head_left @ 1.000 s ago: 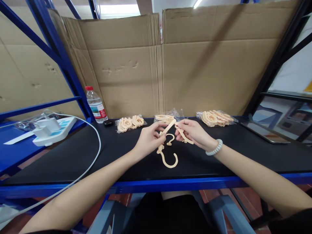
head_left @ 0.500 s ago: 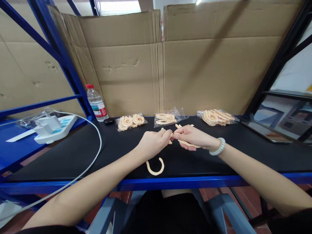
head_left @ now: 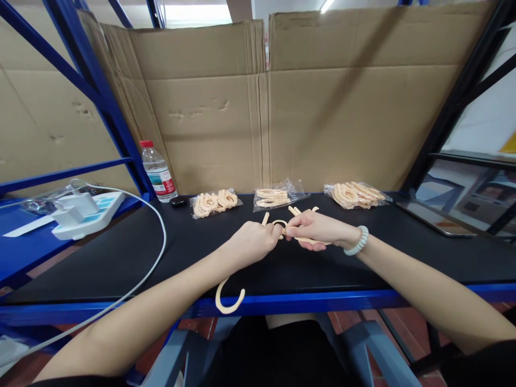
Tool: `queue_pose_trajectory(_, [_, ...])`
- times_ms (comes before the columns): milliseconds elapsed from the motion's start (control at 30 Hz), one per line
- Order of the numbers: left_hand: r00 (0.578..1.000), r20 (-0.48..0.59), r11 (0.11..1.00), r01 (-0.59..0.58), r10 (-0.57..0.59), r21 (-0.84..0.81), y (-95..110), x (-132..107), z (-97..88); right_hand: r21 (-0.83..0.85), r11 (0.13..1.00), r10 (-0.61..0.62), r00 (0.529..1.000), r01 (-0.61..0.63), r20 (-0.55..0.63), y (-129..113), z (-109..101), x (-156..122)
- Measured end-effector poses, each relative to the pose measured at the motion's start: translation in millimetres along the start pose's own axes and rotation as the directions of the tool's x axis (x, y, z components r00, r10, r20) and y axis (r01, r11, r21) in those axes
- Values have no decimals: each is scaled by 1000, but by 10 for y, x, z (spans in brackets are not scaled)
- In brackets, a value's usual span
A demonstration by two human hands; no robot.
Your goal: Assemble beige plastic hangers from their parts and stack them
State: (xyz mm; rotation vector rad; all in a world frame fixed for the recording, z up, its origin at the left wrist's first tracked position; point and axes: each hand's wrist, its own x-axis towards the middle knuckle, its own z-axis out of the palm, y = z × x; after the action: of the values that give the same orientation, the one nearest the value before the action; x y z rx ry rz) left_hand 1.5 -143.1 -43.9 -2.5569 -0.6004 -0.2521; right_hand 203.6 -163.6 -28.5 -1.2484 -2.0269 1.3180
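Note:
My left hand [head_left: 258, 240] is closed in a pinch at the middle of the black table. From beneath its wrist hangs a cream hook-shaped strip [head_left: 229, 308]; a straight strip end [head_left: 265, 218] pokes out above the knuckles, perhaps the same piece. Between the hands a small curved cream strip [head_left: 279, 221] arcs above the left fingertips, where the fingers of both hands meet. My right hand [head_left: 318, 230], with a pale beaded bracelet, is closed around several cream strips [head_left: 312, 241] whose ends stick out above and below it. The fingers hide where the pieces meet.
Clear bags of cream pieces lie along the back: left bag [head_left: 215, 202], middle bag [head_left: 278, 196], right bag [head_left: 357, 194]. A water bottle [head_left: 159, 174], a black object [head_left: 179, 201] and a power strip [head_left: 91, 215] with a white cable [head_left: 164, 236] are left. A tablet [head_left: 435, 219] lies right.
The hook-shaped end has swung left and toward me, now over the table's front edge. My left wrist has turned, and the small curved strip between the hands shows more.

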Motion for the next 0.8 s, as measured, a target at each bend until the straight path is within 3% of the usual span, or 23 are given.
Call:
queue_pose_trajectory(200, [998,30,990,64,-60,-125,-43,0,4,-73,997,-1,1000,-1,-30,-18,7,2])
queue_pose_trajectory(367, [985,-2,927,163,-174,-337,-142,12,10,-143,963,-230,973,229,11,11,-114,-10])
queue_pose_trajectory(433, [966,14,863,237,-259,-447,-181,13,-8,-160,931,-339,939,328,-50,9,-215,-38])
queue_pose_trajectory(533, [901,47,711,372,-432,-597,-230,13,-56,-126,899,-437,847,419,-304,28,-425,-75])
queue_pose_trajectory(600, [862,44,661,419,-505,-623,-252,13,-87,-10,908,-372,798,418,-475,91,-585,-71])
queue_pose_trajectory(633, [850,38,651,430,-525,-625,-260,13,-97,76,916,-301,800,394,-520,140,-664,-58])
queue_pose_trajectory(800, [813,65,549,447,-578,-706,-289,9,-84,315,929,-19,876,194,-482,459,-933,79])
